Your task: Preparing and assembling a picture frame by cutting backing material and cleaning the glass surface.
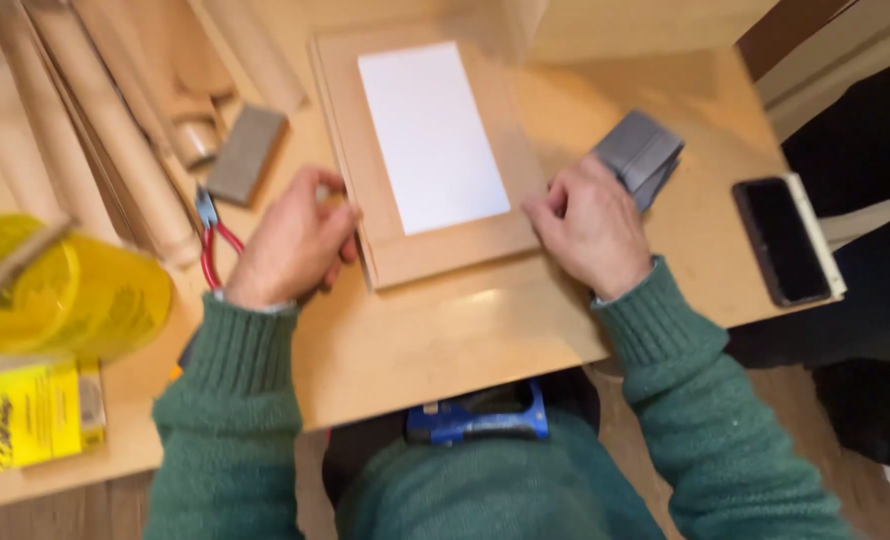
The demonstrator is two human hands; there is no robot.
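A brown wooden frame [445,255] with a white rectangular panel [430,135] in its middle lies flat on a light wooden table [445,340]. My left hand [290,240] rests against the frame's left edge, fingers curled on the rim. On the right, my right hand [590,225] touches the frame's right edge near its lower corner. A grey folded sanding block [645,150] lies just beyond my right hand. Both arms wear green knitted sleeves.
Red-handled pliers [213,250] lie left of my left hand, beside a grey block [247,152] and several cardboard rolls [115,120]. A yellow tub [75,295] and yellow box [35,412] sit at left. A dark phone [780,240] lies at right; a blue tool [480,420] is in my lap.
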